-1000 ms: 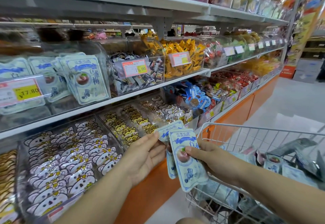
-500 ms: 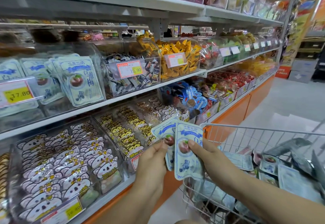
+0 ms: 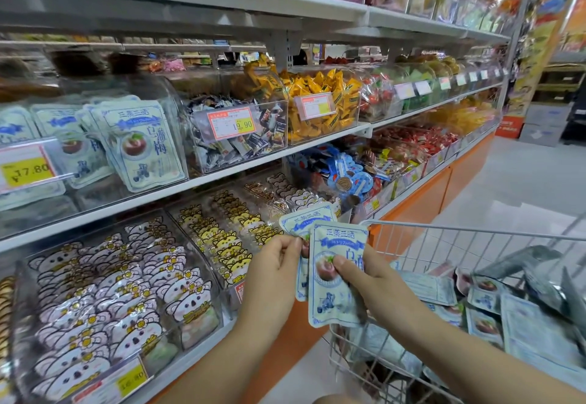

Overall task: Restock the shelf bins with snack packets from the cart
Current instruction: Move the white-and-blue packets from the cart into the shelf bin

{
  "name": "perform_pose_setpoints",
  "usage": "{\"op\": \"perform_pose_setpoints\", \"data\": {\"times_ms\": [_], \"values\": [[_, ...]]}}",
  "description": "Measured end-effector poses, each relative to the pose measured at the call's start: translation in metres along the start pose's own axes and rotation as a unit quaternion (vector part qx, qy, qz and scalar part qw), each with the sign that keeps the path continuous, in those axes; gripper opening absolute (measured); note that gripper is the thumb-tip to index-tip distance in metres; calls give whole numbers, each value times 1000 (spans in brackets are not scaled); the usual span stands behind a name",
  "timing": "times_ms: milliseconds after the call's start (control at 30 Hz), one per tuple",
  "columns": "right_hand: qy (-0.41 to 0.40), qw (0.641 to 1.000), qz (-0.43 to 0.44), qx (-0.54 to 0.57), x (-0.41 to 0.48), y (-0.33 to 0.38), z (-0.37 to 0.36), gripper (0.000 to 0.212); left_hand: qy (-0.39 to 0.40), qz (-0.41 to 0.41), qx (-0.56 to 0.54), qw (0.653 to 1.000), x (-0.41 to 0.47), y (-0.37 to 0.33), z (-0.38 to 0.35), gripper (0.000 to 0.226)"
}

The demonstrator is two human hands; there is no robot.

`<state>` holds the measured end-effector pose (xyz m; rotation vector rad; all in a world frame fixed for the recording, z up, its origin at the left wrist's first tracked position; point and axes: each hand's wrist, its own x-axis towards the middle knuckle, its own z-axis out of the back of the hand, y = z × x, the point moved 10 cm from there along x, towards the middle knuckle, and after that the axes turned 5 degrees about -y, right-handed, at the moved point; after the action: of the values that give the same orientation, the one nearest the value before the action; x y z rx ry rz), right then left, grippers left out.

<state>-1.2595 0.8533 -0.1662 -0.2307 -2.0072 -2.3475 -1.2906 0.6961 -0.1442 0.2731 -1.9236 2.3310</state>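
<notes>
A shop aisle: white metal shelves [image 3: 222, 179] run off to the right above an orange base [image 3: 459, 175], with a pale, glossy tiled floor [image 3: 523, 188] beyond. Clear plastic bins line every shelf.

At the left of the middle shelf, one bin [image 3: 165, 93] holds stocked packets [image 3: 139, 143] standing upright. They are pale blue with a plum picture, and a yellow tag [image 3: 28, 170] in front reads 17.80. Next to the right come dark sweets [image 3: 241, 146] tagged 19.90, then yellow sweets [image 3: 320, 102]. On the lower shelf lie rows of koala packs [image 3: 111, 292] and cat packs [image 3: 228, 245].

Both hands sit low and central, close together, in front of the lower shelf and just left of the cart [image 3: 459, 228]. The left hand [image 3: 276, 264] pinches the side edge of the rear packet [image 3: 304, 218] with curled fingers. The right hand [image 3: 364, 280] clamps the front packet [image 3: 336, 302], thumb pressed on its printed face. The two packets overlap, front over rear — there may be a third between them, but the edges lie too close to tell.

The wire cart stands beside the orange base. Loose packets [image 3: 485, 296] of the same kind lie inside it, along with a grey foil bag [image 3: 539, 267].
</notes>
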Motion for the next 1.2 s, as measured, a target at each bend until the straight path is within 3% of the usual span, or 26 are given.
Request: {"op": "perform_pose_setpoints", "data": {"times_ms": [133,300,433,600,700,767,833,933,1100,1200], "values": [[-12,999,-29,26,6,2,5,24,33,-25,4,999,3,-5,-3,14],[-34,999,1,26,13,18,5,13,43,-69,77,994,-2,-15,-6,26],[-106,994,10,24,15,15,9,27,30,-77,83,993,-3,-18,-4,34],[-164,985,38,39,11,16,13,21,36,39,-87,995,-12,0,-7,41],[-161,985,53,18,9,21,12,24,72,121,-234,962,-17,12,-18,34],[-163,985,58,13,8,26,13,24,109,128,-279,946,-21,7,-25,32],[-174,983,63,12,8,31,14,27,140,91,-226,960,-22,5,-30,24],[-183,981,60,34,6,31,21,37,142,11,-119,983,-22,-2,-39,53],[-198,980,22,13,-5,20,45,34,189,-35,-60,980,-35,-11,-73,60],[-184,983,-2,-17,-9,17,60,30,166,-42,-31,985,-35,-10,-81,60]]}}
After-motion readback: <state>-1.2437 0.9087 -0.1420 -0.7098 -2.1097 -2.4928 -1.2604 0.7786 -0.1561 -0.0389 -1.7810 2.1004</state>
